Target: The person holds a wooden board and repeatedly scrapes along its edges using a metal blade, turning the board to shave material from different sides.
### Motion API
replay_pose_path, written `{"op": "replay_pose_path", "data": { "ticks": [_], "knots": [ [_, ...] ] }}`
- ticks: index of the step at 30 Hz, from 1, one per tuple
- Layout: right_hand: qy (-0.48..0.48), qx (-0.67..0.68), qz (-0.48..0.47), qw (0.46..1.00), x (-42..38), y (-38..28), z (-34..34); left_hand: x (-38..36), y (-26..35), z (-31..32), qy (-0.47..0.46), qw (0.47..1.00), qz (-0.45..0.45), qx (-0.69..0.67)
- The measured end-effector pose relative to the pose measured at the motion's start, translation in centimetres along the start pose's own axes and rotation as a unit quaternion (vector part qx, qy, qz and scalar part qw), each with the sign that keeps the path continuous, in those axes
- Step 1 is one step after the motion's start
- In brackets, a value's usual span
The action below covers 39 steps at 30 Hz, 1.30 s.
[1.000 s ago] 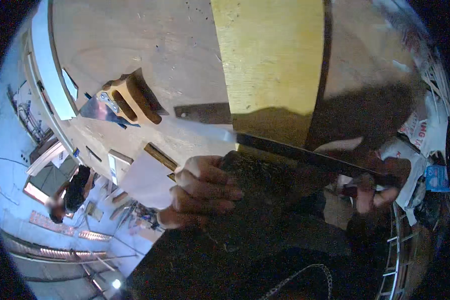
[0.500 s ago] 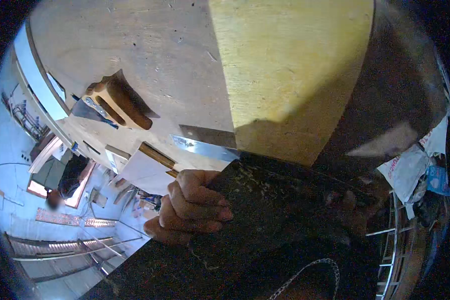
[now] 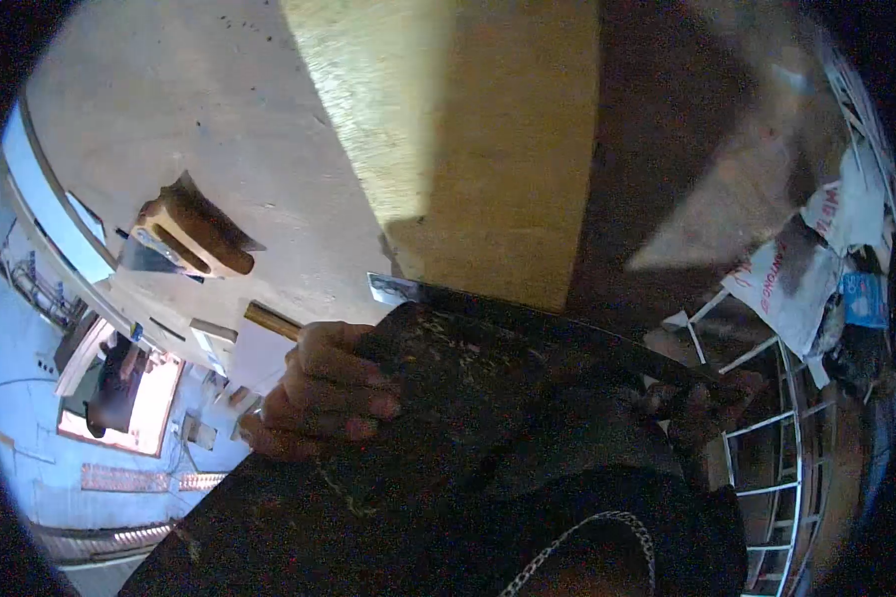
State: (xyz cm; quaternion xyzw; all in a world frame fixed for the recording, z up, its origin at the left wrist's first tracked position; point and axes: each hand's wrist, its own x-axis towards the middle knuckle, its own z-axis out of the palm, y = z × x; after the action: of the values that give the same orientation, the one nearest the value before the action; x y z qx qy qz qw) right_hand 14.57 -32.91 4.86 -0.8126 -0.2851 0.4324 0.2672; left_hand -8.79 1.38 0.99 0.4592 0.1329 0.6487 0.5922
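Note:
My left hand (image 3: 324, 388) has its fingers curled over the slanted edge of a dark, scuffed panel (image 3: 458, 348); the thumb is out of sight. In deep shadow at the right, my right hand (image 3: 697, 403) is closed around the near end of a long flat metal blade (image 3: 394, 290). The blade runs along the panel's upper edge, and its bright far end sticks out past the corner. How the blade touches the panel is too dark to tell. A handsaw (image 3: 194, 234) with a wooden handle lies on the large plywood surface (image 3: 269, 119), beyond my left hand.
A wood strip (image 3: 272, 320) and a pale board (image 3: 259, 358) are beside my left hand. White printed sacks (image 3: 786, 284), a blue packet (image 3: 864, 298) and a white metal frame (image 3: 767, 488) stand at the right. Another person (image 3: 119, 383) is far off by a bright opening.
The blade has drawn back toward my right hand, so less of its bright end shows. My view has shifted, moving the handsaw and left hand leftward in it.

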Motion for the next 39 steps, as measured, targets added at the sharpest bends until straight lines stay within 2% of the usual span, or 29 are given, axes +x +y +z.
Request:
{"op": "replay_pose_path", "data": {
  "ticks": [3,5,6,7,8,10,11,13,15,17,22,23,25,26,30,32,33,34,35,36,38,39],
  "knots": [
    [0.029,0.006,-0.011,1.0,-1.0,0.5,-0.2,-0.3,0.1,0.6,-0.03,0.999,-0.019,-0.024],
    [0.063,-0.04,-0.047,0.996,-1.4,1.6,-0.3,-0.4,-0.1,0.8,-0.03,0.999,-0.022,-0.011],
    [0.087,-0.189,-0.063,0.976,-2.2,2.4,-0.4,-0.6,0.1,1.0,-0.03,0.999,-0.026,0.001],
    [0.117,-0.334,-0.072,0.932,-3.1,3.2,-0.5,-0.6,0.2,1.0,-0.029,0.999,-0.031,0.008],
    [0.206,-0.18,-0.026,0.961,-3.9,3.9,-0.3,-0.7,0.1,1.1,-0.03,0.999,-0.033,0.016],
    [0.298,-0.02,0.019,0.954,-7.0,7.7,-1.2,-0.9,-0.1,1.4,-0.033,0.998,-0.035,0.031],
    [0.285,0.067,0.05,0.955,-10.6,11.4,-2.9,-1.1,-0.2,1.5,-0.034,0.998,-0.037,0.038],
    [0.274,0.154,0.072,0.947,-10.4,10.9,-3.6,-1.2,-0.5,1.6,-0.034,0.998,-0.035,0.049],
    [0.218,0.161,-0.017,0.963,-8.4,8.9,-4.0,-1.3,-0.3,1.9,-0.035,0.997,-0.031,0.066],
    [0.237,0.167,0.003,0.957,-6.2,6.1,-2.5,-1.3,0.3,2.3,-0.033,0.992,-0.053,0.114],
    [0.309,0.187,0.046,0.931,0.6,2.7,0.5,-0.9,-1.5,3.3,-0.002,0.981,-0.045,0.189],
    [0.268,0.231,0.134,0.926,1.5,2.5,0.6,-0.5,-2.0,3.6,0.014,0.972,-0.05,0.228],
    [0.229,0.282,0.208,0.908,3.6,1.3,1.3,0.4,-3.0,4.6,0.048,0.935,-0.068,0.344],
    [0.208,0.257,0.161,0.93,5.0,0.3,1.5,0.9,-3.3,5.3,0.067,0.91,-0.083,0.401],
    [0.179,0.202,0.033,0.962,7.8,1.4,1.2,2.8,-2.8,7.8,0.14,0.743,-0.196,0.624],
    [0.172,0.154,0.004,0.973,8.5,1.0,0.4,2.3,-1.8,5.0,-0.049,0.835,-0.2,0.51],
    [0.171,0.159,-0.02,0.972,8.7,-0.2,0.0,1.8,-0.8,3.8,-0.037,0.838,-0.185,0.513],
    [0.17,0.164,-0.044,0.971,8.9,-1.3,-0.4,1.6,0.2,3.1,-0.104,0.805,-0.21,0.544],
    [0.175,0.146,-0.059,0.972,9.6,0.8,-0.3,1.4,0.8,2.3,-0.169,0.767,-0.236,0.573],
    [0.169,0.144,-0.077,0.972,10.2,0.1,-0.9,1.5,1.5,2.1,-0.156,0.77,-0.224,0.577],
    [0.163,0.182,-0.138,0.96,11.2,-1.6,-1.5,1.4,2.7,2.0,-0.26,0.76,-0.211,0.558],
    [0.155,0.178,-0.15,0.96,11.6,-2.3,-1.8,1.2,3.0,1.8,-0.269,0.751,-0.216,0.563]
  ]
}}
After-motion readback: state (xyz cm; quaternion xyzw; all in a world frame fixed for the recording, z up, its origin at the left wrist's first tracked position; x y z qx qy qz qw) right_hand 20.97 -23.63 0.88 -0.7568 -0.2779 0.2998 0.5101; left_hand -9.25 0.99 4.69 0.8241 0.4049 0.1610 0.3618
